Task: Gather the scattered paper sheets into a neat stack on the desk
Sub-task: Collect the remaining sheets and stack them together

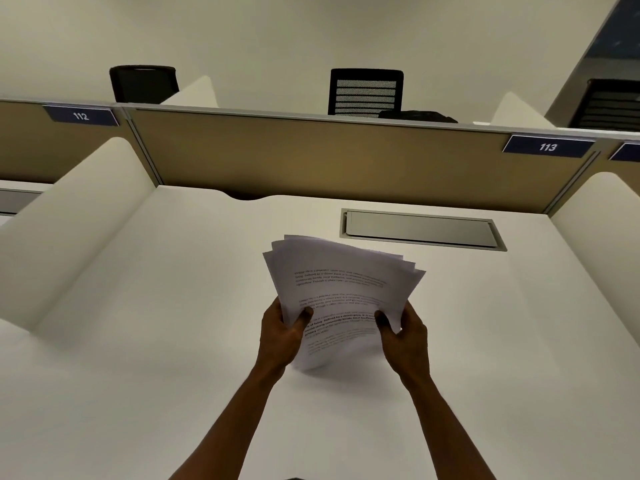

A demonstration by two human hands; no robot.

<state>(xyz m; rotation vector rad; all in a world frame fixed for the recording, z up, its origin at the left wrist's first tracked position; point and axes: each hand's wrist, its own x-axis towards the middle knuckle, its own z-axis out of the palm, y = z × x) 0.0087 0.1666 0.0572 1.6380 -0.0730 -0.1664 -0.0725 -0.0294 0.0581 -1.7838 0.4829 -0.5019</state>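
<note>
Both forearms are extended over the desk (138, 341). Paper sheets (343, 289) are pinched by the left hand (282, 336) and right hand (403, 336), thumbs on top, and held tilted. Beyond the fingers, corners are fanned unevenly. Loosened thumbs could let sheets slide apart; uneven squaring could crease edges.

Dim even indoor light, soft shadows, slight blur, wide-angle edge bending
</note>
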